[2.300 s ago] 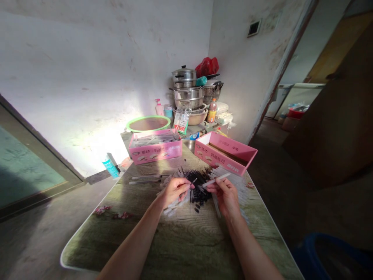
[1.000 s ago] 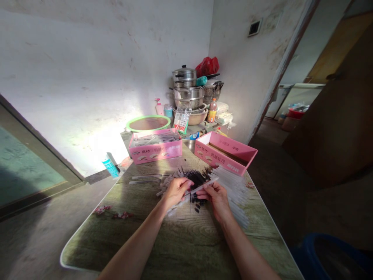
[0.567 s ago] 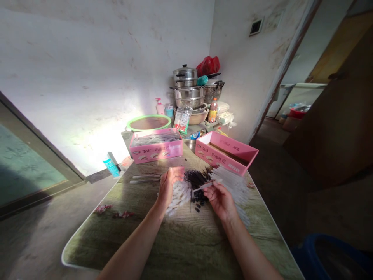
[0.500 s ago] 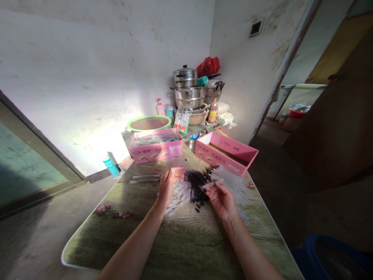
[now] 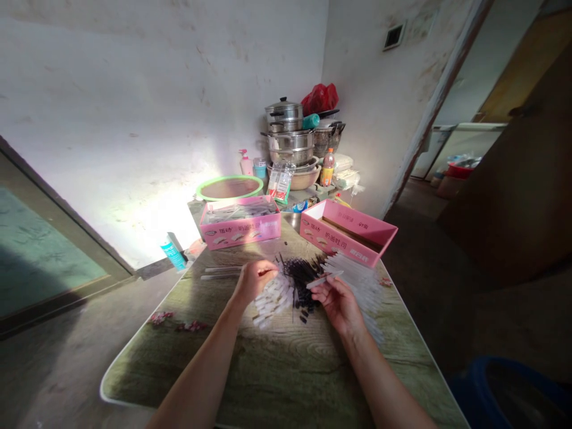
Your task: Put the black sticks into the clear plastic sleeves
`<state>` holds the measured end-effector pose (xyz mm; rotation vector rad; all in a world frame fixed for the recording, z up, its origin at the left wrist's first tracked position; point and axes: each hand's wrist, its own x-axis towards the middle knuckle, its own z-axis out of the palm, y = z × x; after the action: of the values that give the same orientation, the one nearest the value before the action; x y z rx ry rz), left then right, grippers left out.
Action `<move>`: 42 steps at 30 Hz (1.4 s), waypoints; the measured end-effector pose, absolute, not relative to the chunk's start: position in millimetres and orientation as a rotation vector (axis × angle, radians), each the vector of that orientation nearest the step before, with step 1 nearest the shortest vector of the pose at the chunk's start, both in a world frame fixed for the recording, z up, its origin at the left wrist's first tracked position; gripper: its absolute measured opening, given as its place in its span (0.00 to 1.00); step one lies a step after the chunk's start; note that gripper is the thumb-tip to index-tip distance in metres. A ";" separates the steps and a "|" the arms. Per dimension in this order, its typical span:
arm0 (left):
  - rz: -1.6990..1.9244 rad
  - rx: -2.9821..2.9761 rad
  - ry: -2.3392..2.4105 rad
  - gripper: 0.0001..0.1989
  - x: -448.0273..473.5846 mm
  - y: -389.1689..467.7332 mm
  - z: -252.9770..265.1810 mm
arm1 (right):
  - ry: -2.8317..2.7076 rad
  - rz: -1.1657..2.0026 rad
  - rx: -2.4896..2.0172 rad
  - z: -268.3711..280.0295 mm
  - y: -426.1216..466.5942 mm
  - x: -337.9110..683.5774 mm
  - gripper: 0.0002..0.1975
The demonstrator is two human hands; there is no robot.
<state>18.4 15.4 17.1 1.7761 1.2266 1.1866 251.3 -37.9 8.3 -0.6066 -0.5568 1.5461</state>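
Note:
In the head view my right hand (image 5: 339, 304) pinches a slim whitish tube (image 5: 322, 280) above the table. My left hand (image 5: 255, 280) has its fingertips drawn together over the white pieces; what they hold, if anything, is too small to make out. Below it lies a pile of short white pieces (image 5: 271, 302). Between the hands is a heap of thin black sticks (image 5: 300, 273) with small black ends. Many long translucent tubes (image 5: 360, 286) fan out beside and behind my right hand. Several slim pale sticks (image 5: 220, 271) lie left of my left hand.
A pink box (image 5: 241, 231) full of slim pale sticks and a second pink box (image 5: 344, 237) stand at the table's (image 5: 286, 369) far end. Beyond are a green-rimmed tray (image 5: 230, 195), stacked pots (image 5: 290, 146) and a bottle (image 5: 328, 168). A blue tub (image 5: 491, 381) stands lower right.
My left hand has gone from spread fingers to fingertips drawn together, a little lower and to the left. My right hand still holds the whitish tube, nearly in place.

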 end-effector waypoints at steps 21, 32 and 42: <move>0.648 2.484 1.074 0.06 65.2 -10.2 4.5 | -0.485 1.472 -0.662 8.3 -34.3 256.9 0.05; 0.601 2.446 0.969 0.12 57.9 -9.9 14.0 | -0.471 1.479 -0.650 6.3 -33.7 258.5 0.05; 1.127 1.608 1.055 0.08 61.4 -7.1 16.1 | -0.522 1.445 -0.701 8.7 -36.0 256.1 0.08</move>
<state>61.4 -7.1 16.1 1.6081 1.0545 1.1275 256.1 -36.0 8.7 -0.7014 -0.5215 1.4445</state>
